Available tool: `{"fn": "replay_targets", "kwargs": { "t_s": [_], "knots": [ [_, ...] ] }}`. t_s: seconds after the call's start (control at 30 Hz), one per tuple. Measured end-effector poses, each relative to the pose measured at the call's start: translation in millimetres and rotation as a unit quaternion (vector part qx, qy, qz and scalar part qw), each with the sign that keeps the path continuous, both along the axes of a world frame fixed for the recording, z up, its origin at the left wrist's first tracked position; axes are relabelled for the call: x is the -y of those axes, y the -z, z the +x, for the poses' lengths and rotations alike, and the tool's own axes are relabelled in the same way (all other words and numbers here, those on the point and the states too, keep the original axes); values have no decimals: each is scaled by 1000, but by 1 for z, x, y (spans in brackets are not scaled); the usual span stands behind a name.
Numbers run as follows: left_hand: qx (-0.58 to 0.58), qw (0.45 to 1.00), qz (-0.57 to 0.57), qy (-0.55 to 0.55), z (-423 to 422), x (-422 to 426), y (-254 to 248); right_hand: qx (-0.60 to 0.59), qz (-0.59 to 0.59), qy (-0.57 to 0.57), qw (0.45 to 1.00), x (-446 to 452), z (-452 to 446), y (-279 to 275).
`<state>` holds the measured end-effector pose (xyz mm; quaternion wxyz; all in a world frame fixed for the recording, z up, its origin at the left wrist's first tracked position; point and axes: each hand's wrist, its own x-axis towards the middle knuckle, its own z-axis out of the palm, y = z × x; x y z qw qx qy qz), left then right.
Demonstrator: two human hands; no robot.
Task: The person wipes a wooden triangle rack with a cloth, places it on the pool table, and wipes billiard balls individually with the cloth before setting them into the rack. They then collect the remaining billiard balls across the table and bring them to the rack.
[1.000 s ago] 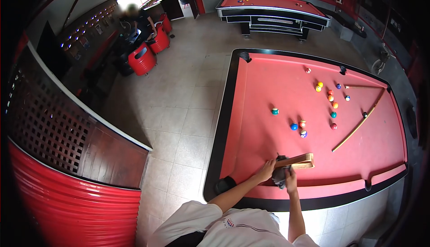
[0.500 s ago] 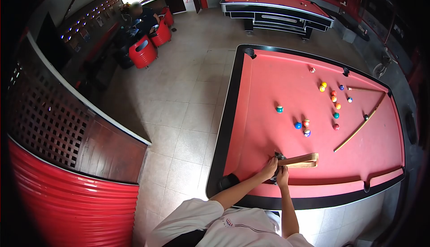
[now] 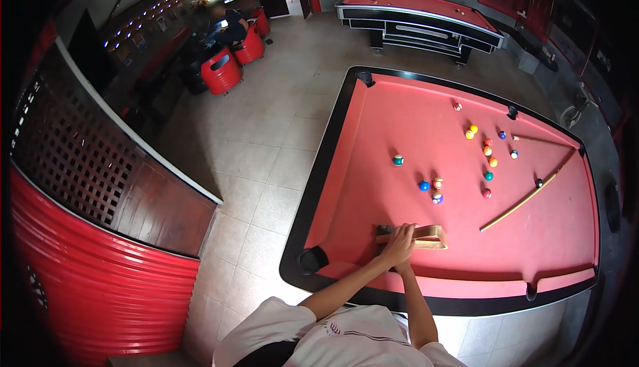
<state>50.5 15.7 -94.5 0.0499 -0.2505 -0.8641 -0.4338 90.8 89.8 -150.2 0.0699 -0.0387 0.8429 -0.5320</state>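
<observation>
A wooden triangle ball rack (image 3: 434, 239) is held over the near part of the pink cloth of the pool table (image 3: 359, 167). My left hand (image 3: 399, 244) is closed over the top of it, and one wooden corner sticks out to the right. A dark piece (image 3: 384, 231) shows just left of those fingers; whether it belongs to the rack I cannot make out. Tucked beneath the left hand is my right hand (image 3: 403, 268), its fingers hidden. Beyond the rack lie a blue ball (image 3: 424, 186), a purple striped ball (image 3: 437, 198) and a green striped ball (image 3: 398, 160).
Several more balls lie around an orange ball (image 3: 492, 162). A cue (image 3: 516, 206) rests across the right side, with another cue (image 3: 542, 141) farther back. A second pool table (image 3: 419, 17) stands behind. At the left are a lattice partition (image 3: 80, 147), red chairs (image 3: 221, 74) and a seated person (image 3: 231, 27).
My left hand has shifted onto the top of the rack and now covers most of my right hand. The whole view has turned slightly. The balls and cues keep their arrangement.
</observation>
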Motion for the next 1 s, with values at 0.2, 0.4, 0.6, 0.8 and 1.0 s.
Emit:
{"fn": "replay_targets", "kwargs": {
  "t_s": [0.2,0.4,0.6,0.8,1.0],
  "knots": [
    [17,999,30,-25,19,-11,-54,92,-320,44,942,-46,5,29],
    [23,993,111,-25,10,-51,-58,167,-560,84,807,-61,14,-40],
    [-3,992,99,-76,8,-60,-56,230,-752,107,608,-112,23,-19],
    [16,993,91,-77,12,-64,-54,217,-722,141,642,-113,24,-20],
    [16,992,100,-77,6,-62,-59,219,-738,88,632,-91,17,-58]
  ]
}}
